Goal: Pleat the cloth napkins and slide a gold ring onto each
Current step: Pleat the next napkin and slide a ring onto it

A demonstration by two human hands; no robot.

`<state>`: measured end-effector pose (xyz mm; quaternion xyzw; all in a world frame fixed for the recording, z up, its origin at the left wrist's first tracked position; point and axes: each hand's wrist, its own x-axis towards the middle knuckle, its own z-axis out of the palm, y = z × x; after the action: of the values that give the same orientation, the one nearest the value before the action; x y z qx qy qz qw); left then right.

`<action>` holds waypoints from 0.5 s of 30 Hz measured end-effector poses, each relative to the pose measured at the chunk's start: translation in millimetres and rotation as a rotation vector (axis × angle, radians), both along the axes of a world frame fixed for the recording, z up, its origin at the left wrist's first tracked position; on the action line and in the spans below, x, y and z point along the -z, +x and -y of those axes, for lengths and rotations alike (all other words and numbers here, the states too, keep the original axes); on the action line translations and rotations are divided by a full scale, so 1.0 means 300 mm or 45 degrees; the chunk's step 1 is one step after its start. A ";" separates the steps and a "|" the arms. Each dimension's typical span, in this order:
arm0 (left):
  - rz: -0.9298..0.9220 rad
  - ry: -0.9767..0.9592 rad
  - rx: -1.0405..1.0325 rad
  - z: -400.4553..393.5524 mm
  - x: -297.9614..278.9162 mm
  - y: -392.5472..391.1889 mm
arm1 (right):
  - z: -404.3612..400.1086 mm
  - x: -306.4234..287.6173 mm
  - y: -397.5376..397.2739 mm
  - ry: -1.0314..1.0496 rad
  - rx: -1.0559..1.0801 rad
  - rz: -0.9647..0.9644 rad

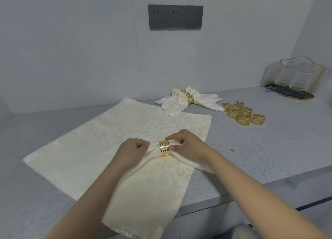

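Gold ring [164,148] sitting on gathered cream napkin [154,175], both hands on it.

Left hand [132,153] curled round the bunched cloth just left of the ring; right hand [186,146] pinching the cloth at the ring's right edge, fingers over the top. Napkin lying across a flat unfolded napkin [100,141] on the grey speckled counter [251,148], near end hanging over the front edge. Far centre: finished ringed napkins [186,100] fanned like bows. Right of those: cluster of spare gold rings [242,115]. Far right: tray [291,95] of glass tumblers [294,77]. Triple socket panel [175,17] on the wall.
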<state>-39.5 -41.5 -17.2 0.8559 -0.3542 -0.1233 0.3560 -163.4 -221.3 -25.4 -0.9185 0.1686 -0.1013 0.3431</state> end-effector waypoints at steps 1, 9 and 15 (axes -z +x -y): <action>-0.015 -0.001 -0.018 -0.004 -0.001 0.000 | -0.009 -0.003 -0.001 0.020 0.016 0.055; 0.000 -0.011 -0.079 -0.016 0.008 -0.041 | -0.026 0.048 0.013 -0.161 -0.038 0.138; 0.548 0.239 -0.035 0.004 0.029 -0.082 | -0.049 0.096 0.041 -0.144 0.031 0.245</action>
<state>-64.1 -42.8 -25.8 0.8966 -0.3972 0.0347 0.1929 -151.0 -206.5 -54.2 -0.9203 0.1402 -0.2025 0.3040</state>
